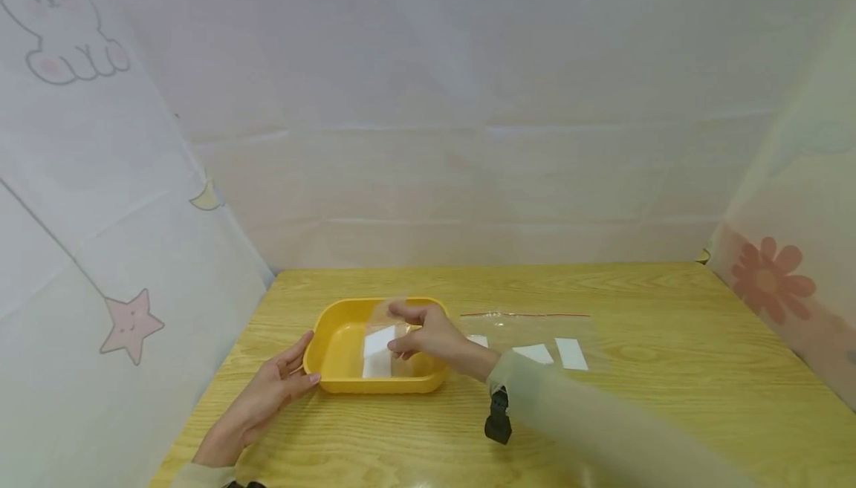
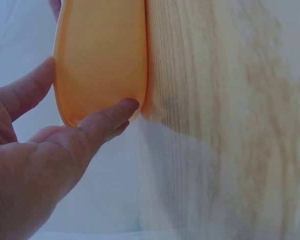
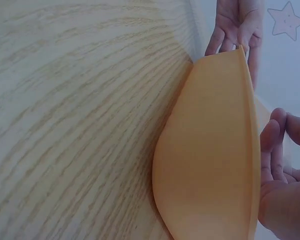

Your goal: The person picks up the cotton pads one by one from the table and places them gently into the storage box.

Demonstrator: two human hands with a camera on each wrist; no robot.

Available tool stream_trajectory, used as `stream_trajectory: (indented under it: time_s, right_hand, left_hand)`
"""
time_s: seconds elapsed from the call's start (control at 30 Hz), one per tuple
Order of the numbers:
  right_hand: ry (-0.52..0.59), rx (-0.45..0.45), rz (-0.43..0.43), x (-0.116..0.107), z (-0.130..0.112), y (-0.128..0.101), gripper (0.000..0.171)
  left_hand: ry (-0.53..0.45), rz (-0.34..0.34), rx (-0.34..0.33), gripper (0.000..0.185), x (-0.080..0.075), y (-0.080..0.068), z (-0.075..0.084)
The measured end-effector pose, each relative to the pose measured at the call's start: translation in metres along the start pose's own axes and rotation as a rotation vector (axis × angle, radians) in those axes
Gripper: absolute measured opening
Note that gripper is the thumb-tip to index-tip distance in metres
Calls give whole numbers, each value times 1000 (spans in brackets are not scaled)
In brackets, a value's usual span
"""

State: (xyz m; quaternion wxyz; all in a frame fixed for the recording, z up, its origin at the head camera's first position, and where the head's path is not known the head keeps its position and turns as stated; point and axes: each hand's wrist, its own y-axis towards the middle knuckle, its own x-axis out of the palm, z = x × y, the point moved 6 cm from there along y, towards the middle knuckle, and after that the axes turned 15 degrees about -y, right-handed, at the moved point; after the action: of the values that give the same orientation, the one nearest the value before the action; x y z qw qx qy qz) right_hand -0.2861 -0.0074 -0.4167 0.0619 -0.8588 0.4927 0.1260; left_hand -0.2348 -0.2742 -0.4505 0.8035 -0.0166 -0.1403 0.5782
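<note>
Bag (image 1: 388,343) pinched over tray (image 1: 334,347) by right hand (image 1: 428,336); left hand (image 1: 277,388), fingers straight, touches tray's side.

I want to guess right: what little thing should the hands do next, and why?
Probably the right hand should lower and let go of the small clear plastic bag with a white card, since it hangs just over the yellow plastic tray, which the left hand steadies.
</note>
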Motion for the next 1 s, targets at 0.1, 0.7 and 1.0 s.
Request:
stream_trajectory:
  time_s: [0.1,0.7,1.0]
  right_hand:
    - [-26,16,-2,4,3,2,70]
    - [-532,134,-42,10,2,2,72]
    - [-880,35,38,-21,-27,-3,40]
  left_hand:
    - [-1,-2,1,86,0,0,0]
    - [3,-6,6,85,2,0,1]
    - [5,27,4,85,2,-1,1]
